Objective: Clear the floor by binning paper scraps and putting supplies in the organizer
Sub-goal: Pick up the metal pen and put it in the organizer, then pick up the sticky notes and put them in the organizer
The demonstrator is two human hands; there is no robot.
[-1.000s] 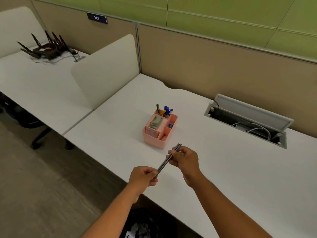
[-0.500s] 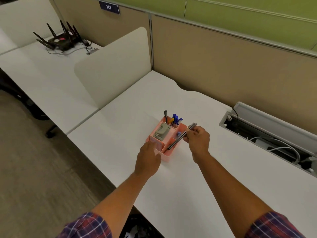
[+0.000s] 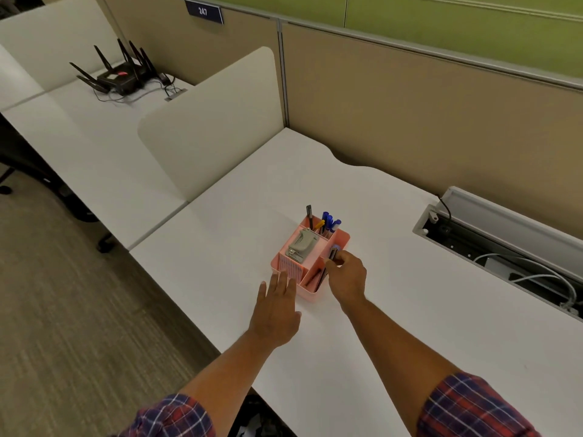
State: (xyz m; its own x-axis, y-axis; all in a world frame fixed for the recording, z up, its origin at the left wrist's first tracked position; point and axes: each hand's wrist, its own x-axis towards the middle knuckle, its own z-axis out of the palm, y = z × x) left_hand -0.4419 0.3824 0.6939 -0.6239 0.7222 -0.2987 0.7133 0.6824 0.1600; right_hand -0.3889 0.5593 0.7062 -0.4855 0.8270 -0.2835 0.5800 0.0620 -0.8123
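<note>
A pink desk organizer (image 3: 342,239) stands on the white desk (image 3: 410,310). It holds a grey stapler (image 3: 299,246) in its left compartment and several blue and dark pens (image 3: 328,220) upright at the back. My right hand (image 3: 347,275) pinches the upper end of a dark pen (image 3: 325,269), whose lower end slants down into the front right compartment. My left hand (image 3: 276,307) lies flat on the desk with fingers spread, its fingertips touching the organizer's front left corner.
A curved white divider (image 3: 208,121) separates this desk from the left one, where a black router (image 3: 120,74) sits. An open cable tray (image 3: 504,250) with white cables is at the right. A dark bin (image 3: 252,421) shows under the desk edge. Carpet lies at left.
My right hand lowered the dark pen from above the organizer into the front right compartment. My left hand let go of the pen, then flattened on the desk by the organizer.
</note>
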